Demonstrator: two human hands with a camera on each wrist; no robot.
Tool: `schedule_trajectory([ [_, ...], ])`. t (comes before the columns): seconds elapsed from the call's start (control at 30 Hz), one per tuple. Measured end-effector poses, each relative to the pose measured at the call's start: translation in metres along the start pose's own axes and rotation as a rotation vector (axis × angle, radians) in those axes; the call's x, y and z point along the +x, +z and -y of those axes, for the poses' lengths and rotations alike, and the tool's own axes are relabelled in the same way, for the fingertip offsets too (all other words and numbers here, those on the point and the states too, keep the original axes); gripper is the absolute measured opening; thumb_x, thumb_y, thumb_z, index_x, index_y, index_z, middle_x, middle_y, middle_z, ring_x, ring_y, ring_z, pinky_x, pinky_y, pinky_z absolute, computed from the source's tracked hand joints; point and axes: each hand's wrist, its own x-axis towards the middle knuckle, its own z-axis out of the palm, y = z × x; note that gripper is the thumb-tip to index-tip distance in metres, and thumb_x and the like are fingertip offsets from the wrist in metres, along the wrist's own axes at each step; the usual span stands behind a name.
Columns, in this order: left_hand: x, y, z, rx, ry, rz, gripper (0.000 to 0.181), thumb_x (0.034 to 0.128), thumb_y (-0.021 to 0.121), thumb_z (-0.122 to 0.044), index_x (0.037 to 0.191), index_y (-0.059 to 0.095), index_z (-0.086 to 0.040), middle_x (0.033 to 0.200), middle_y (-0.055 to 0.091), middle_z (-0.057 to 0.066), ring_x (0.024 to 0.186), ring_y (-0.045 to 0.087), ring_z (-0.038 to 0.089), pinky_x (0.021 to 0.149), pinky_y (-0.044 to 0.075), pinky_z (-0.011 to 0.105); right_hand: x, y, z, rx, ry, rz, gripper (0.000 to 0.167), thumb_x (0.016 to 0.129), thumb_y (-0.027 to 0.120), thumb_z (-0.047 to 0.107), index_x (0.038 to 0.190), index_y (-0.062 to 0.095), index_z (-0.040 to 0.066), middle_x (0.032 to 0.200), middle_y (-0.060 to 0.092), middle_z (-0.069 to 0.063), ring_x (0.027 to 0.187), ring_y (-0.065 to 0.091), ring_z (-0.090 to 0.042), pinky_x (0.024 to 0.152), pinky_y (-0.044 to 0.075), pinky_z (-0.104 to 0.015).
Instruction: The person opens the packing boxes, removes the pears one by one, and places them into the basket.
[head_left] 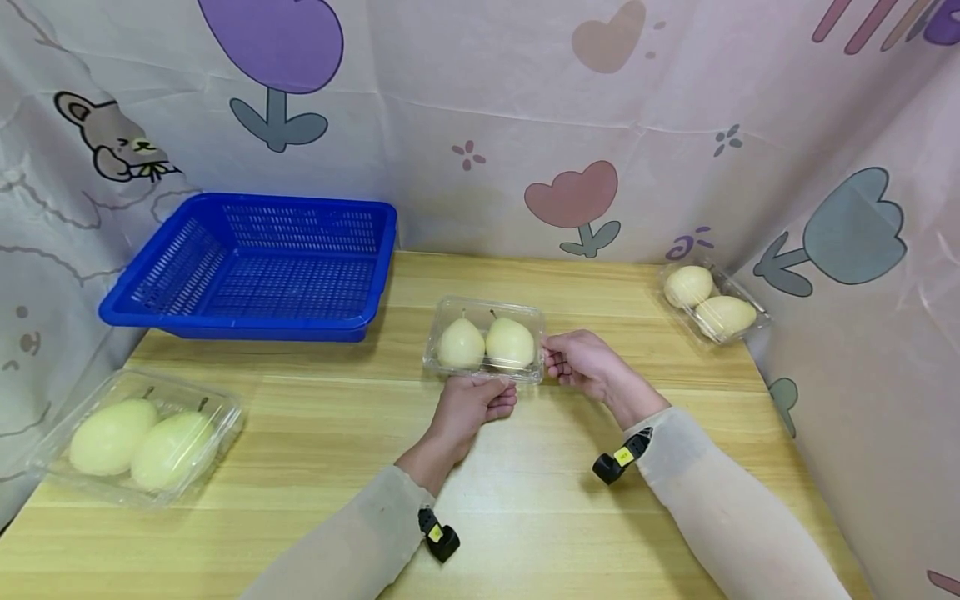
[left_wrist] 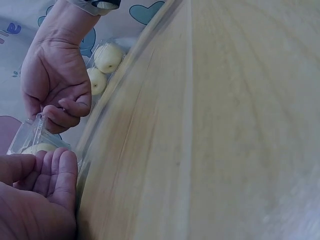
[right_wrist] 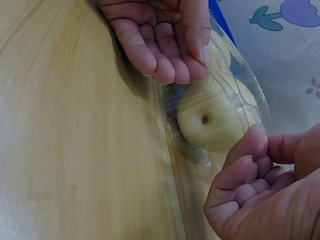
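A clear plastic box [head_left: 483, 375] with two pale pears [head_left: 510, 343] inside sits mid-table in the head view, its lid over the fruit. My left hand [head_left: 463, 408] pinches the box's front edge between thumb and fingers. At the right front corner my right hand [head_left: 588, 367] pinches the rim, thumb against curled fingers. The right wrist view has the left hand [right_wrist: 160, 40] at the seam and the right hand [right_wrist: 265, 185] on the rim beside a pear [right_wrist: 210, 120]. In the left wrist view, the left hand [left_wrist: 45, 195] partly hides the box [left_wrist: 25, 135].
A blue basket [head_left: 247, 322] with nothing in it stands at the back left. Another clear box with two pears [head_left: 112, 437] lies at the left front, and a third such pair [head_left: 726, 317] at the right back. Patterned cloth [head_left: 450, 83] hangs behind the table [head_left: 525, 517].
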Motion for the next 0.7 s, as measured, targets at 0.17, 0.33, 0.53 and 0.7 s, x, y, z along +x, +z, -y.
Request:
schedule_trajectory([
  [0.17,-0.0003,0.0008,-0.0008,-0.003,-0.007,-0.008,0.028,0.1035,0.065,-0.007,0.115,0.071,0.017,0.102,0.077,0.023,0.078,0.074,0.011,0.079,0.065,0.026,-0.0004,0.0029,0.0010,0.007,0.000,-0.008,0.025,0.111,0.051,0.021,0.095,0.064,0.006,0.073,0.062,0.004,0.066,0.057,-0.009,0.058,0.047,-0.021],
  [0.33,-0.0003,0.0016,0.0004,-0.002,-0.002,-0.022,0.027,0.1033,0.065,-0.006,0.115,0.071,0.018,0.101,0.077,0.024,0.078,0.074,0.012,0.080,0.065,0.027,-0.0018,0.0043,0.0013,-0.005,-0.022,-0.005,0.026,0.111,0.050,0.019,0.094,0.063,0.006,0.071,0.062,0.004,0.064,0.057,-0.008,0.057,0.047,-0.020],
  [0.53,-0.0001,0.0024,0.0010,0.005,0.013,-0.025,0.026,0.1034,0.064,-0.004,0.115,0.071,0.018,0.103,0.076,0.026,0.078,0.074,0.011,0.080,0.065,0.027,-0.0024,0.0063,0.0015,-0.024,-0.027,-0.014,0.029,0.111,0.045,0.015,0.089,0.061,0.007,0.071,0.060,0.004,0.063,0.056,-0.008,0.058,0.046,-0.020],
  [0.7,0.0000,0.0022,0.0006,0.012,0.012,-0.024,0.026,0.1035,0.064,-0.005,0.115,0.071,0.018,0.104,0.076,0.027,0.078,0.074,0.011,0.080,0.065,0.027,-0.0031,0.0055,0.0030,-0.029,-0.020,-0.013,0.028,0.112,0.047,0.017,0.092,0.063,0.007,0.073,0.061,0.003,0.066,0.057,-0.010,0.059,0.047,-0.021],
])
